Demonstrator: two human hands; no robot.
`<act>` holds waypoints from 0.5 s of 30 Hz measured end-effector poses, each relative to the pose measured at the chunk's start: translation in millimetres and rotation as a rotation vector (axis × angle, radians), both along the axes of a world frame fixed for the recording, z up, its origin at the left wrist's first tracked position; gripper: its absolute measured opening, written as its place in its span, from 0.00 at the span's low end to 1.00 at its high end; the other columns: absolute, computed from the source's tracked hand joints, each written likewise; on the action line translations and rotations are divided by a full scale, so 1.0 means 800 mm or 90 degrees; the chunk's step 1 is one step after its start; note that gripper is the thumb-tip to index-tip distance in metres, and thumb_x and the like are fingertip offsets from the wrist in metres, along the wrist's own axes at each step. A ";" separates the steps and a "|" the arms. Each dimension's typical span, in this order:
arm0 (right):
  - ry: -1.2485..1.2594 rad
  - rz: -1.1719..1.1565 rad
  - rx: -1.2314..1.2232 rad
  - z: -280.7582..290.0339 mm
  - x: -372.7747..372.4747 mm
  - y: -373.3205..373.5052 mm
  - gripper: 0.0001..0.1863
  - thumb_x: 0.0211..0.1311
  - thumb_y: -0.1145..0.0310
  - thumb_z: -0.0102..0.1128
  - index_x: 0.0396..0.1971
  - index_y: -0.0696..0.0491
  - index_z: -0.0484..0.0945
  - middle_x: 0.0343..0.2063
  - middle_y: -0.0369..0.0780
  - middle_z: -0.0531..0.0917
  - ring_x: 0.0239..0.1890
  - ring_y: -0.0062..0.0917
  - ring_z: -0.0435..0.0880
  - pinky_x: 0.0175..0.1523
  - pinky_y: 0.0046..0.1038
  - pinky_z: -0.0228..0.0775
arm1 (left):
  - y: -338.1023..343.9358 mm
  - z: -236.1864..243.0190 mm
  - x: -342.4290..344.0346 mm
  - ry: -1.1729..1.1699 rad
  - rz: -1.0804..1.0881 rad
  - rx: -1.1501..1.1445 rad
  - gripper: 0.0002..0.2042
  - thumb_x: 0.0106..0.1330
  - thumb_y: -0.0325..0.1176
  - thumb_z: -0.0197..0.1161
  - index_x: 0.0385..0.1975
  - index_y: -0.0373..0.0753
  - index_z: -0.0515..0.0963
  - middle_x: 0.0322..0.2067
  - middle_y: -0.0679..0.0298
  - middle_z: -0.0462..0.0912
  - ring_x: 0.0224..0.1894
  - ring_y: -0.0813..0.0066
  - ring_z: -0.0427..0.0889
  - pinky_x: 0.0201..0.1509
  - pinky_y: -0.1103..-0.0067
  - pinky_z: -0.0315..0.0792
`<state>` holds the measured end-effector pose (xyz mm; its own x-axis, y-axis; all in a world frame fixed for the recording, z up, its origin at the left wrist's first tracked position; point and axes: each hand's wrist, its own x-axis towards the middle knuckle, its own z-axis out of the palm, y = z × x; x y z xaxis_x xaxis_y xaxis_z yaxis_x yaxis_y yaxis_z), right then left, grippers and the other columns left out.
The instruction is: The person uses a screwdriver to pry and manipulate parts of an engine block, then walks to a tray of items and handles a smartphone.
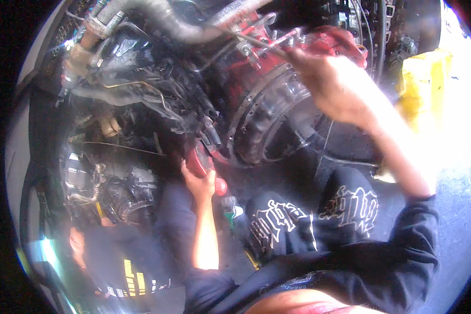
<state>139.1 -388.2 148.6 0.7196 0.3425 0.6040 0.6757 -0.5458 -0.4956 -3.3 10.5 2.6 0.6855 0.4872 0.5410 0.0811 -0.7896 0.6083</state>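
My right hand is raised at the upper right, fingers closed around a thin metal rod that runs up and left over the red engine block. My left hand reaches up from the lower middle and grips a red curved part just left of the round metal bell housing. Both of my forearms are bare, with dark sleeves pushed up. The rod's far tip is lost among pipes and fittings.
Another person in a dark shirt with yellow print is at the lower left, beside dark, greasy engine parts. A grey ribbed hose crosses the top. A small green-and-white bottle stands by my left forearm. A yellow object sits at right.
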 end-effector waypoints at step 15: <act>0.020 0.041 -0.323 0.117 -0.015 0.020 0.14 0.62 0.76 0.48 0.45 0.55 0.78 0.30 0.50 0.82 0.33 0.40 0.84 0.39 0.36 0.77 | 0.047 0.004 -0.029 0.031 0.006 0.049 0.43 0.42 0.26 0.69 0.62 0.29 0.55 0.57 0.46 0.66 0.63 0.55 0.66 0.68 0.65 0.58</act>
<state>127.0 -372.4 242.3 0.7023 0.6316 0.3283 0.7051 -0.6804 -0.1994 -26.3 48.2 6.2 0.7071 0.4523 0.5435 0.1164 -0.8326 0.5415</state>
